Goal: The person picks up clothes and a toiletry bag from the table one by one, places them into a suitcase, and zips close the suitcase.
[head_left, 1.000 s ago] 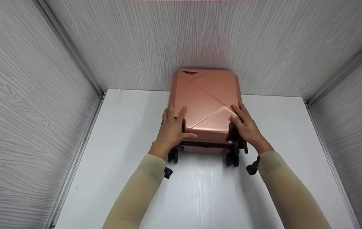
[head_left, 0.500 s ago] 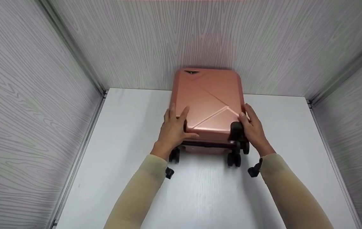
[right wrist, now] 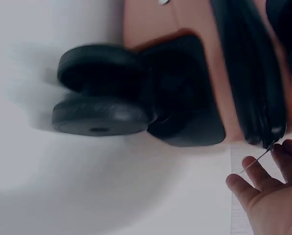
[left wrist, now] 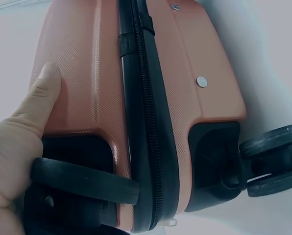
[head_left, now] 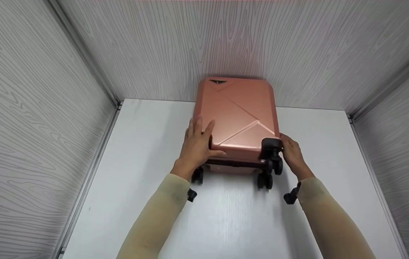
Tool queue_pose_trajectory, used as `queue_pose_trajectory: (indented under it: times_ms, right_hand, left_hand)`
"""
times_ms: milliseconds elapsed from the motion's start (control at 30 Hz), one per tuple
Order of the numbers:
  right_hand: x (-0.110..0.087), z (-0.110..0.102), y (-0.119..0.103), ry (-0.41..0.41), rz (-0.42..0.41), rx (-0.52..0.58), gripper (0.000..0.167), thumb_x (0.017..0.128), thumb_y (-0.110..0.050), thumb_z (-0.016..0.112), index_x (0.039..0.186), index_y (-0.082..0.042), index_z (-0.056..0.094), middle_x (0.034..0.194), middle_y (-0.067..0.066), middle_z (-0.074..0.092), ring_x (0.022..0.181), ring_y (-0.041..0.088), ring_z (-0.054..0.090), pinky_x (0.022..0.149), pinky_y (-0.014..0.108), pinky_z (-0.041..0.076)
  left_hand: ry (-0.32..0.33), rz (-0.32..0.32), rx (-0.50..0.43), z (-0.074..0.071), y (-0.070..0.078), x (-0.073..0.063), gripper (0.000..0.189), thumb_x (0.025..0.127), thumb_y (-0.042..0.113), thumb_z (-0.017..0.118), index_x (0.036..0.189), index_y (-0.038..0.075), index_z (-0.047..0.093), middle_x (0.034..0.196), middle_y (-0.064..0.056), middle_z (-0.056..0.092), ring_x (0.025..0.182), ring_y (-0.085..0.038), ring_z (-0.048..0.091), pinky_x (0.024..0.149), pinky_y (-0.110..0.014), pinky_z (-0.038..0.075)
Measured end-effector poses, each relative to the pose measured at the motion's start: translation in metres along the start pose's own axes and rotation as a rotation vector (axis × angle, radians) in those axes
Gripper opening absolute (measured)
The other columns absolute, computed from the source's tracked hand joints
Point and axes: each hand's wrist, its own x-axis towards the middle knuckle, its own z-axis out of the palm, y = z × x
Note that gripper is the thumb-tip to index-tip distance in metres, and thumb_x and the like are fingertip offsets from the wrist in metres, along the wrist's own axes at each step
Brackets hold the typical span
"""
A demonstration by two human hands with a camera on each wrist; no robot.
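Observation:
A small rose-pink hard-shell suitcase (head_left: 238,115) lies on its side against the back wall, its wheeled end facing me. My left hand (head_left: 194,145) rests on its near left corner, fingers spread and fairly straight. In the left wrist view the left thumb (left wrist: 44,95) presses the end panel above a black wheel (left wrist: 82,180). My right hand (head_left: 292,153) is at the near right side, fingertips partly hidden by the suitcase. In the right wrist view its loosely bent fingers touch a thin metal zipper pull (right wrist: 256,160) at the black zipper band (right wrist: 251,73).
A white tabletop (head_left: 226,223) spreads beneath the suitcase. Grey wood-grain panels stand at the left (head_left: 28,126), back (head_left: 154,46) and right (head_left: 402,118). Black caster wheels (head_left: 265,180) stick out toward me from the suitcase's lower end.
My right hand has slid off the suitcase's front face and down along its right side, uncovering the right wheel housing. The left hand stays on its corner. The suitcase hardly shifts.

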Motion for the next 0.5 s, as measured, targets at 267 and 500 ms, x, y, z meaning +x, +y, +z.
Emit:
queue_pose_trajectory:
  times_ms: [267, 500]
  right_hand:
    - [0.0036, -0.0043, 0.0084, -0.006, -0.054, -0.260, 0.047, 0.109, -0.015, 0.044, 0.151, 0.003, 0.053, 0.146, 0.028, 0.060, 0.136, 0.040, 0.055, 0.116, 0.054, 0.041]
    - [0.0012, -0.0099, 0.0077, -0.064, -0.041, -0.342, 0.051, 0.107, -0.014, 0.048, 0.154, 0.004, 0.048, 0.145, 0.032, 0.059, 0.139, 0.046, 0.054, 0.116, 0.058, 0.043]
  left_hand:
    - [-0.007, 0.100, 0.113, -0.0003, -0.0021, 0.0048, 0.127, 0.077, 0.079, 0.073, 0.171, 0.019, 0.015, 0.179, -0.005, 0.010, 0.165, -0.032, -0.004, 0.131, -0.058, 0.009]
    - [0.006, 0.091, 0.114, 0.0001, -0.0005, 0.0063, 0.129, 0.075, 0.082, 0.072, 0.171, 0.015, 0.017, 0.178, -0.008, 0.015, 0.164, -0.040, 0.000, 0.131, -0.058, 0.015]
